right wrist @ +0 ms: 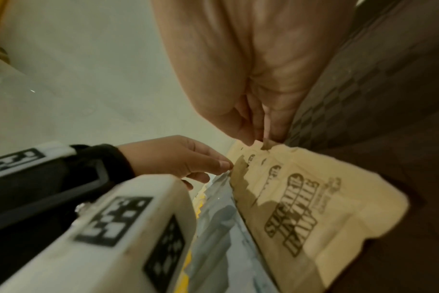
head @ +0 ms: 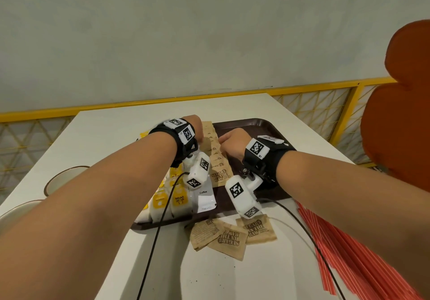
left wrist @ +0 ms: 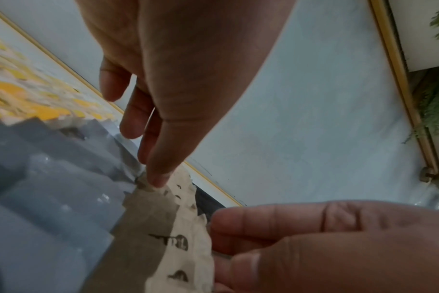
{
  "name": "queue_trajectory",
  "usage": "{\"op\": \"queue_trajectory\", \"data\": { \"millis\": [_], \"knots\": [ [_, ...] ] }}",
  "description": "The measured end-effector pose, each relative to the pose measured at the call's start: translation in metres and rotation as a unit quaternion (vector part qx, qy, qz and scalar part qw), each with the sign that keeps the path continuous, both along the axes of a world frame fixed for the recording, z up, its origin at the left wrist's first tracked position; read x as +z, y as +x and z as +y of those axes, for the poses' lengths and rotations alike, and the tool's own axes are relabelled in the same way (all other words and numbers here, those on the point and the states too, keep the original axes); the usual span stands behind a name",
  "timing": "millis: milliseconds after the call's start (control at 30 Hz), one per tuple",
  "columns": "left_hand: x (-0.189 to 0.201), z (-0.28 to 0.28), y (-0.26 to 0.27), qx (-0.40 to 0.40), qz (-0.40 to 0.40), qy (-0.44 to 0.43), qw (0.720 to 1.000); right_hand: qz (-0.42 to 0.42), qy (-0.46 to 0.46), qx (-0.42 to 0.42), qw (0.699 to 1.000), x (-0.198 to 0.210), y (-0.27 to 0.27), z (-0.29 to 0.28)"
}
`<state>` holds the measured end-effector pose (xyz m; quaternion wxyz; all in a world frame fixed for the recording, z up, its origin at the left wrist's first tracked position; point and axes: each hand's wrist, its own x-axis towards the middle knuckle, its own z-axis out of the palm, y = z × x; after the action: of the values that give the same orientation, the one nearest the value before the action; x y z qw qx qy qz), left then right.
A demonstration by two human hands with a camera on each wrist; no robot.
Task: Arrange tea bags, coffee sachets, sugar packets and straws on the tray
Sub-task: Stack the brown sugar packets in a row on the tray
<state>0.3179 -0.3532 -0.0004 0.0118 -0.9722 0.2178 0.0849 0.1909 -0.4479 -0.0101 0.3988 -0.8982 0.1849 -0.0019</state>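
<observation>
A brown tray [head: 256,127] lies on the white table. A row of overlapping brown sugar packets [head: 217,158] runs down its middle, beside white coffee sachets [head: 204,197] and yellow tea bags [head: 179,201] on its left. Both hands are at the far end of the sugar row. My left hand [left wrist: 158,178] has straight fingers, with a fingertip touching the row's left edge [left wrist: 178,228]. My right hand [right wrist: 261,136] pinches the far edge of a sugar packet [right wrist: 301,198] between thumb and fingers. Three loose sugar packets [head: 230,237] lie on the table in front of the tray. Red straws [head: 349,248] lie at the right.
Two bowls [head: 65,178] [head: 14,211] stand at the table's left edge. An orange chair back [head: 400,113] rises at the right. A yellow rail [head: 162,101] runs behind the table. Black cables trail from both wrist cameras across the near table.
</observation>
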Motion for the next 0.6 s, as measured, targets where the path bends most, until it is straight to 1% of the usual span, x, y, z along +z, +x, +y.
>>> {"op": "queue_trajectory", "data": {
  "millis": [67,133,267,400,433,500,600],
  "knots": [
    [0.0,-0.001,-0.001,-0.01,0.003,0.007,1.0,0.0,-0.02,0.006,1.0,-0.001,0.002,0.0],
    [0.0,-0.002,-0.002,-0.007,0.013,0.015,1.0,0.0,-0.022,0.008,1.0,-0.004,0.004,-0.002],
    [-0.001,-0.003,0.001,-0.011,0.018,0.026,0.999,-0.022,0.008,0.0,1.0,-0.004,0.004,-0.005],
    [-0.001,-0.002,-0.001,-0.009,0.026,0.024,0.999,-0.051,0.015,0.007,0.999,-0.001,-0.003,-0.007],
    [-0.001,-0.001,-0.002,-0.013,0.026,0.022,0.999,-0.051,0.01,0.021,0.998,0.001,-0.006,-0.007],
    [-0.003,-0.001,0.0,-0.017,0.025,0.023,0.999,-0.046,-0.035,0.07,0.996,0.005,-0.015,-0.005],
    [-0.009,0.0,0.009,-0.019,0.015,0.028,0.999,-0.004,-0.125,0.167,0.978,0.009,-0.028,0.002]
  ]
}}
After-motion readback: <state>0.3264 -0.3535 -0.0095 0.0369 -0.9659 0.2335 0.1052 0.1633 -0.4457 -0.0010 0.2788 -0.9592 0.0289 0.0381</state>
